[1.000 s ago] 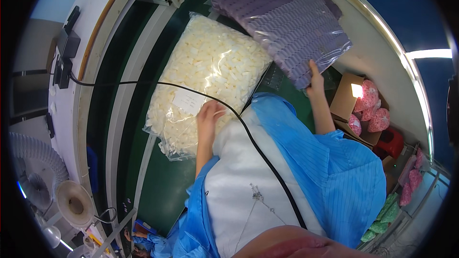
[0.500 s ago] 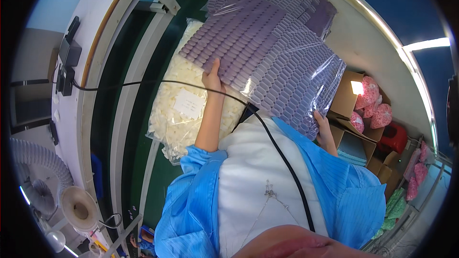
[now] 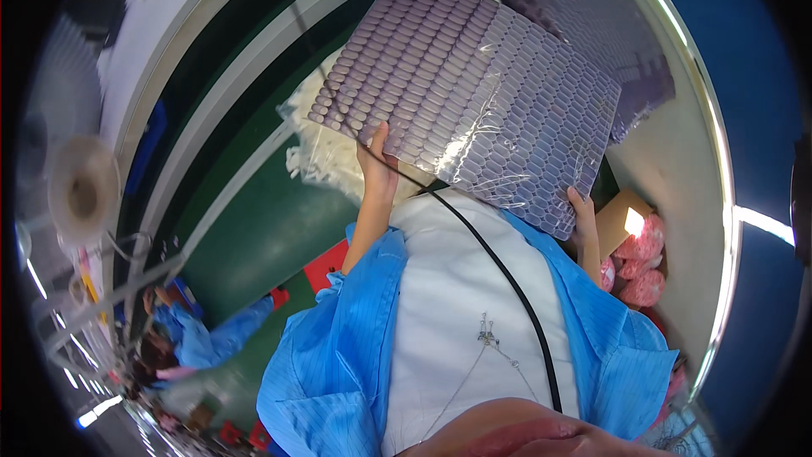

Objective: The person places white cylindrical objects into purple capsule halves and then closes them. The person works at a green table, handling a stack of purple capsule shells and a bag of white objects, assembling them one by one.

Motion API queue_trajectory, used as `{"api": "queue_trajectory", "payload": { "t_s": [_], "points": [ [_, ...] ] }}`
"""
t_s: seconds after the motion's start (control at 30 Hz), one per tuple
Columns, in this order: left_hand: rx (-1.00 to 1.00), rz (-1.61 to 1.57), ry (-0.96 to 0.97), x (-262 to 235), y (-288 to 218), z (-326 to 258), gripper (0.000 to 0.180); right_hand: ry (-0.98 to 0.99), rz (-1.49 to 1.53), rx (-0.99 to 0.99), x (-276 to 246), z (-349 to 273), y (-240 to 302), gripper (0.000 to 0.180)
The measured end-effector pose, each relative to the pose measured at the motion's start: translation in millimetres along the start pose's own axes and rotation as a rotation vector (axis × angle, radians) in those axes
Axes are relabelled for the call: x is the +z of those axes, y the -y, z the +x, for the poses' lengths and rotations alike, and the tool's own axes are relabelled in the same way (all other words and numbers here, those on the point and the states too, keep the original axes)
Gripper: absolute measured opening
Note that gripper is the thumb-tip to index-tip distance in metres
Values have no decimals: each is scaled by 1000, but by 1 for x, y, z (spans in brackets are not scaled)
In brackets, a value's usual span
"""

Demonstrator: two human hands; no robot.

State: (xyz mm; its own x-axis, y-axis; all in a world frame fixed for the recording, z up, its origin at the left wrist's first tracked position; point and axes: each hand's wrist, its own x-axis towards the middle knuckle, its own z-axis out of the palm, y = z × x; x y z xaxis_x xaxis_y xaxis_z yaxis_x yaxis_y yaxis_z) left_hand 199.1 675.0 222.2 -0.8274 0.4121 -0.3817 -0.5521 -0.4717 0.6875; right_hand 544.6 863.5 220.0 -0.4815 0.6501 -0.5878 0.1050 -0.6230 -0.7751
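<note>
A broad purple-grey sheet of oblong pieces (image 3: pixel 457 76), set in rows under shiny clear film, is held out in front of my chest. My left hand (image 3: pixel 378 165) grips its near left edge, with the thumb on top and the fingers hidden beneath. At the near right corner, my right hand (image 3: pixel 584 213) is closed on the film-covered edge, thumb upward. Below the sheet on the left, a clear bag of cream-white pieces (image 3: pixel 326 156) is partly hidden. Beyond the far right side lie more purple sheets (image 3: pixel 596 13), slightly blurred.
A black cable (image 3: pixel 495 258) hangs across my front and over my left wrist. An open cardboard box (image 3: pixel 624 210) and pink bags (image 3: pixel 641 283) stand at the right. A white bench (image 3: pixel 156 42) runs along the left. Farther back, a person in blue (image 3: pixel 207 334) is at lower left.
The held sheet has come apart from the other purple sheets, which now sit off to its far right. My view has swung, bringing the person in blue further into sight.
</note>
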Motion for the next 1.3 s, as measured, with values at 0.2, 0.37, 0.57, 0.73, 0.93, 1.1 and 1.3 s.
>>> {"api": "queue_trajectory", "payload": {
  "t_s": [0.2,0.37,0.57,0.73,0.93,1.1,1.3],
  "points": [
    [-11,-132,-157,-83,-35,-9,43,76,-137,14,59,1,-9,46],
    [-27,-214,-182,-164,-53,-24,42,109,-164,-12,112,-10,-27,43],
    [-125,-272,-173,-219,-106,-74,55,181,-244,113,130,-3,-60,42],
    [-71,-331,-290,-272,-117,-101,51,101,-415,-177,205,-24,-73,37],
    [72,-405,-275,-311,-147,-130,43,240,-588,-375,262,-22,-80,33],
    [254,-403,-339,-318,-154,-163,43,388,-589,-315,284,4,-89,43],
    [528,-384,-606,-367,-170,-265,38,658,-613,-127,349,-9,-129,60]
  ]
}}
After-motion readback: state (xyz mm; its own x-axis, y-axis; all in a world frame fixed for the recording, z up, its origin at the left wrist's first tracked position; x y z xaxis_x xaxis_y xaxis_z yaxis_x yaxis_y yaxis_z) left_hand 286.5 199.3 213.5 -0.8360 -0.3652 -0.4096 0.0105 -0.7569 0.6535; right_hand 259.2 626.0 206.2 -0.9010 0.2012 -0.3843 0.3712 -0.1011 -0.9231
